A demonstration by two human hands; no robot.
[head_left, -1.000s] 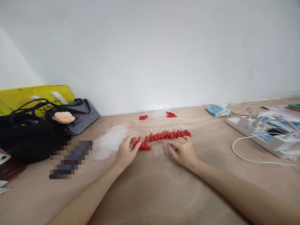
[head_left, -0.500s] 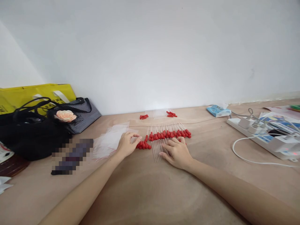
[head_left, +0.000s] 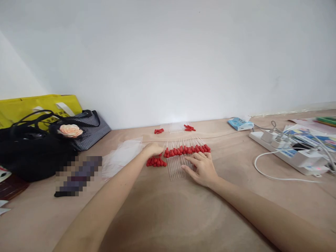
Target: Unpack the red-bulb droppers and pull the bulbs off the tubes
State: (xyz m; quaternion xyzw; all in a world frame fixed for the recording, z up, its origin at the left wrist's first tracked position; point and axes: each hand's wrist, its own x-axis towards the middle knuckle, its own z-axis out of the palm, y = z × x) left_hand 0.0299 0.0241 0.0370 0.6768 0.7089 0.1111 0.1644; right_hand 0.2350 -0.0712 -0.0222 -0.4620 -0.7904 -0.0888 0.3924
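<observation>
A row of clear droppers (head_left: 183, 154) lies mid-table, most already wearing red bulbs (head_left: 187, 150) — a small heap of loose bulbs (head_left: 155, 162) remains to their left. The right hand (head_left: 201, 169) rests flat and open on the tubes; the left hand (head_left: 152, 149) reaches the row's left end — its grip can't be made out.

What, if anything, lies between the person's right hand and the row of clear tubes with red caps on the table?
Nothing visible does. The right hand lies flat on the near ends of the row of clear tubes already, fingers spread. The left hand is at the row's left end, just beyond the loose red caps.
</observation>
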